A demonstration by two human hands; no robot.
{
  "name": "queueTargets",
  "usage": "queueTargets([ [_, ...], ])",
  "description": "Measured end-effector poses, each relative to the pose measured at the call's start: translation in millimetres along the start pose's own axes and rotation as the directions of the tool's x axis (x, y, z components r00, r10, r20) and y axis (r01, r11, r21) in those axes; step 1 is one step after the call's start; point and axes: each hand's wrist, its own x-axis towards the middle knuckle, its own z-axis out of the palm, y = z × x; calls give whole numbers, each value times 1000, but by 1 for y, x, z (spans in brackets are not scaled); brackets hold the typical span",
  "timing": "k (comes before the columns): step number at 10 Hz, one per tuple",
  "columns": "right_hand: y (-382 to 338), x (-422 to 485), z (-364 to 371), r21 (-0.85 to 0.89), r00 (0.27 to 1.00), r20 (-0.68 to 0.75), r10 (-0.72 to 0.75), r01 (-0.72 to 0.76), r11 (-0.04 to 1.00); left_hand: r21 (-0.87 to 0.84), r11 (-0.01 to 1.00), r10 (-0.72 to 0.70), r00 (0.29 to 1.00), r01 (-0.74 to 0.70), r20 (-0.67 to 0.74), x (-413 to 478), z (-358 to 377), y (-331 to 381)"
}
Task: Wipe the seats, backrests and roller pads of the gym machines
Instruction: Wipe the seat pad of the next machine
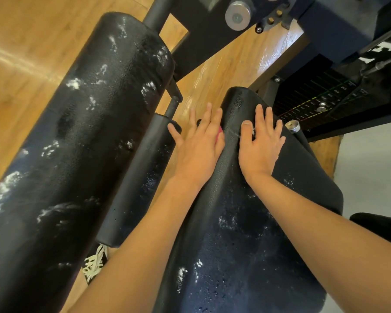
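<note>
a: your left hand (198, 143) lies flat on the left edge of the black seat pad (246, 222). the fingers are straight and spread, and the thumb points out toward the end of the thin roller pad (138, 184).
b: a bit of a pink thing (220, 133) peeks out from under that hand. you can't tell what it is.
a: your right hand (261, 145) lies flat on top of the same pad, just beside the left, with fingers straight and slightly fanned, gripping nothing.
b: white foam flecks and droplets sit on the pad nearer you, and there is a little foam by your right thumb.
a: the thick roller pad (77, 132) on your left is dotted with white foam too, well apart from both hands.
b: below, you see the wood floor (224, 64), a laced shoe (95, 265) and, to the right, the weight stack (314, 98).
</note>
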Motion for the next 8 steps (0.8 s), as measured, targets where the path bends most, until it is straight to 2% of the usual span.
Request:
queueTargets([
  [2, 0, 0, 1, -1, 1000, -5, -3, 3, 1000, 23, 996, 86, 996, -86, 23, 36, -1, -5],
  [4, -1, -1, 0, 8, 1000, -1, 0, 0, 1000, -13, 996, 83, 997, -83, -2, -16, -1, -20],
  [6, -1, -1, -1, 7, 1000, -2, 3, -3, 1000, -17, 996, 93, 995, -93, 23, 20, 0, -16],
  [8, -2, -1, -1, 10, 1000, 0, 4, -4, 1000, -149, 985, 78, 997, -81, -23, -4, -1, -19],
])
